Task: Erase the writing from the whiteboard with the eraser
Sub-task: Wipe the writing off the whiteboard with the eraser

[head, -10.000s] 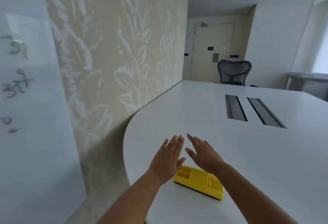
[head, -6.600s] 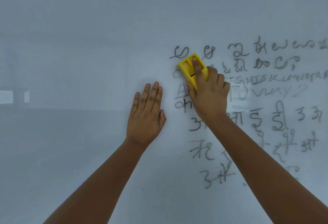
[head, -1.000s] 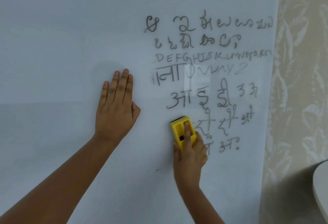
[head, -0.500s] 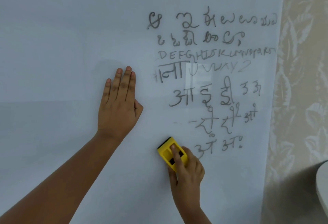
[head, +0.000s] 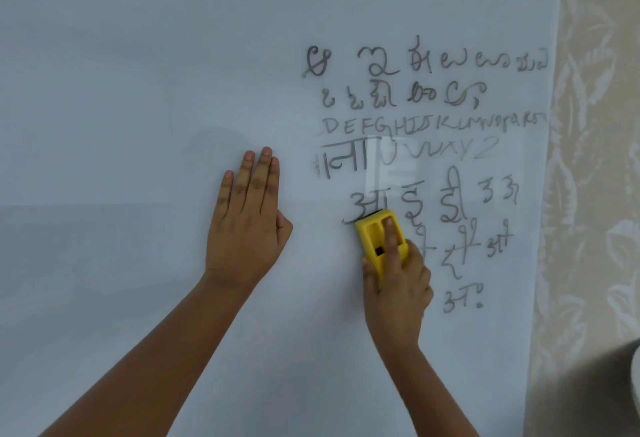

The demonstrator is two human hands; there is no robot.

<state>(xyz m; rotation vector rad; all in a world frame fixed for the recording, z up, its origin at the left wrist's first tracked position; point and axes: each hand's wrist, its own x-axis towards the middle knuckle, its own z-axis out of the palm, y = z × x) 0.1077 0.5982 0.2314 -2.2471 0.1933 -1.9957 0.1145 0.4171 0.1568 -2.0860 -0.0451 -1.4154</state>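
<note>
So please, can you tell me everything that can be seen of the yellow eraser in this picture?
The eraser is a bright yellow block, plastic by its look, with two open recesses in its back and a small dark slot lower down. The right hand holds it against the whiteboard, one finger lying along the back and the thumb on its left edge. It stands nearly upright, tilted slightly left. Its top edge touches the bottom of a large written character, at the left end of the third-lowest row of writing. Its wiping face is hidden.

Head view, close, facing whiteboard [head: 138, 90]
</note>
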